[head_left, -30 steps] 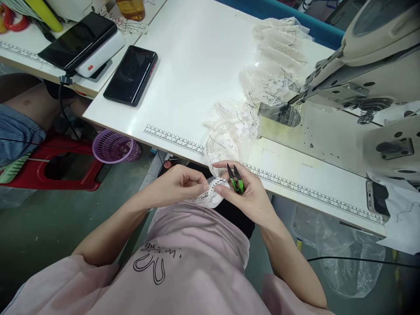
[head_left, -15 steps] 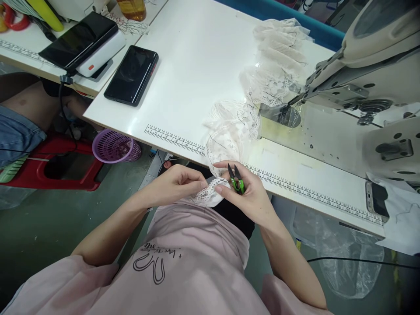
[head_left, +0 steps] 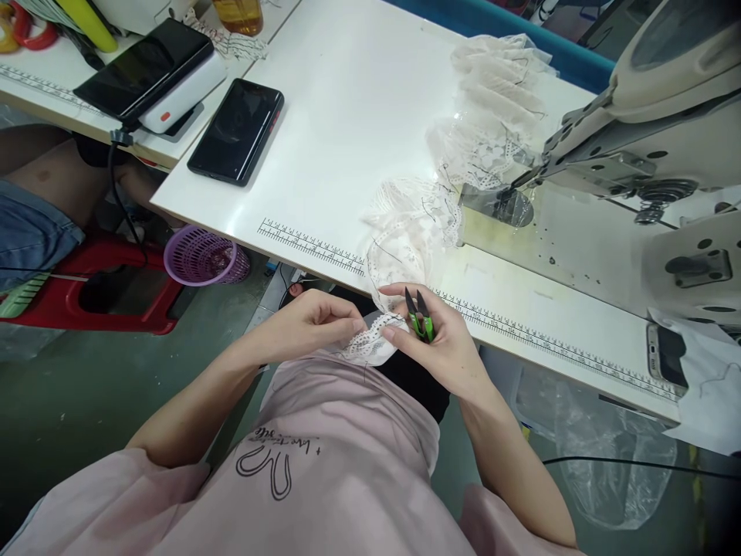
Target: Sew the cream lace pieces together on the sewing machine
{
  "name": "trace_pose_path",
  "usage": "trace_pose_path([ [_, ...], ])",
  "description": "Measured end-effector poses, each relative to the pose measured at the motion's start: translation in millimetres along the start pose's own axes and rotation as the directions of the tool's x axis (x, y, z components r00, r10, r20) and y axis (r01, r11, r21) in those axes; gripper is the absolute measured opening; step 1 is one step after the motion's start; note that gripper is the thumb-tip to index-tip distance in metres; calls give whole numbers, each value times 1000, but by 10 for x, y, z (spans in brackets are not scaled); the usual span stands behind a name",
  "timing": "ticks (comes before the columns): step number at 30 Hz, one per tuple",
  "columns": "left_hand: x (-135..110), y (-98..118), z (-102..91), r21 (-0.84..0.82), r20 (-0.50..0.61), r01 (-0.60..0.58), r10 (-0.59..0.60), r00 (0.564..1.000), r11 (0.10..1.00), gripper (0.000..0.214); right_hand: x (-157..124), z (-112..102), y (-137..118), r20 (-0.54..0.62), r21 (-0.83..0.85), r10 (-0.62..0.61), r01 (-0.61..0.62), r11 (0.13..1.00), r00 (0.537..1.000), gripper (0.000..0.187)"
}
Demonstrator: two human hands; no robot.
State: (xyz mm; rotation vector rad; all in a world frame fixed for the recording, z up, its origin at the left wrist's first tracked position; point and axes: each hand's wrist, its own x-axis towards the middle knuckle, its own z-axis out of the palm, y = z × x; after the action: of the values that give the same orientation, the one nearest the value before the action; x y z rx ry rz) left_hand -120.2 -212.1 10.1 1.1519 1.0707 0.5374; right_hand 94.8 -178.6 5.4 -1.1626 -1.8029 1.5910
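White lace trim [head_left: 370, 344] with dark thread ends lies across my lap, stretched between both hands. My left hand [head_left: 324, 323] pinches its left part with thumb and fingertips. Thumb and fingers of my right hand [head_left: 437, 340] close on the lace farther right. Tucked in that same hand are green-handled thread snips [head_left: 421, 315], their dark blades pointing up and apart. From my hands the lace runs up over the table edge into a gathered strip [head_left: 405, 232], past the sewing machine's needle area [head_left: 503, 205] to a heap of sheer ruffled fabric [head_left: 498, 93].
A black phone [head_left: 236, 131] lies on the white table [head_left: 347, 93], which has a printed ruler along its front edge. Another phone [head_left: 665, 355] rests at the right. A purple basket [head_left: 205, 259] and red stool [head_left: 133, 309] stand left, by a seated person's leg [head_left: 52, 170].
The view has shifted very slightly. Both hands keep nearly the same hold on the lace, and the snips stay in my right hand.
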Motion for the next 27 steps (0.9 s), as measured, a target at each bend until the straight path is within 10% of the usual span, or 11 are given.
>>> trace_pose_path([
  [19,81,-316,30,-80,113,-38,47,992,996,40,-192,159,-19,-51,-77,-79,75,994,996,25],
  [27,362,-658,206,-557,59,49,-20,998,829,54,-565,489,9,313,-211,-71,142,967,947,23],
])
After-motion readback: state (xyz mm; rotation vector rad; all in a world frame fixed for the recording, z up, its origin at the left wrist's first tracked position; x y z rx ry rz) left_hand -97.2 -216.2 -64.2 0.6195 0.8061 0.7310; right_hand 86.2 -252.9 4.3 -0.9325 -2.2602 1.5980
